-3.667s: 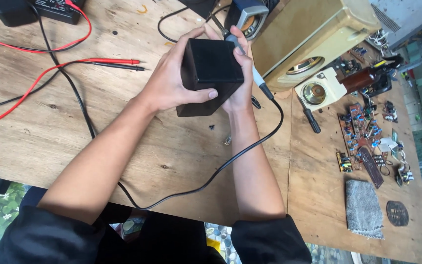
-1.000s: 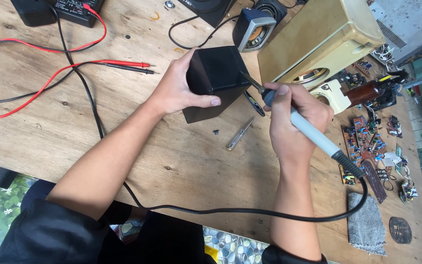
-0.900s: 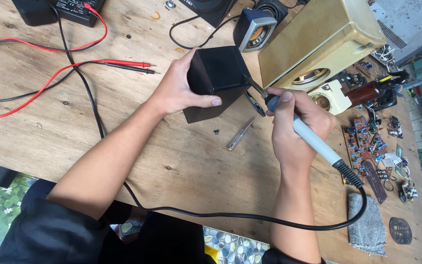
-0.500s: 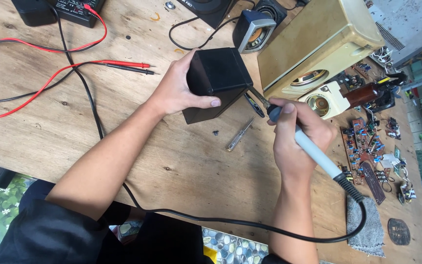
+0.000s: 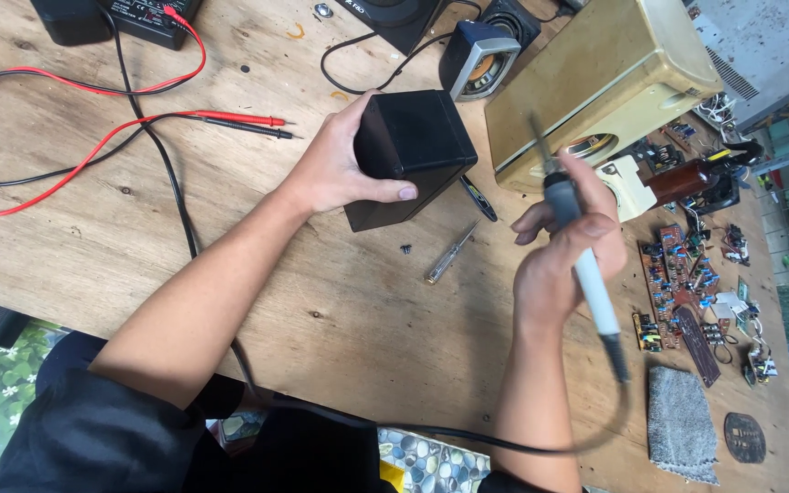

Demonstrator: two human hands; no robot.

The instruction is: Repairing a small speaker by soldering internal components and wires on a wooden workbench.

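My left hand (image 5: 340, 169) grips a small black speaker box (image 5: 410, 151) that rests on the wooden table (image 5: 93, 246). My right hand (image 5: 563, 246) holds a soldering iron (image 5: 577, 256) with a white and black handle, its thin metal tip pointing up and away from the box. The iron's black cord (image 5: 504, 445) loops down past my right forearm. A small screwdriver (image 5: 449, 253) and a tiny screw (image 5: 406, 248) lie on the table between my hands.
Red and black probe leads (image 5: 230, 121) run from a black meter (image 5: 120, 14) at the top left. A beige speaker cabinet (image 5: 595, 82), a loose speaker driver (image 5: 481, 59), circuit boards (image 5: 682, 283) and a grey sponge (image 5: 682, 436) lie at the right.
My right hand has lifted the soldering iron away from the box's right side and turned its tip upward. My left hand still holds the box in place.
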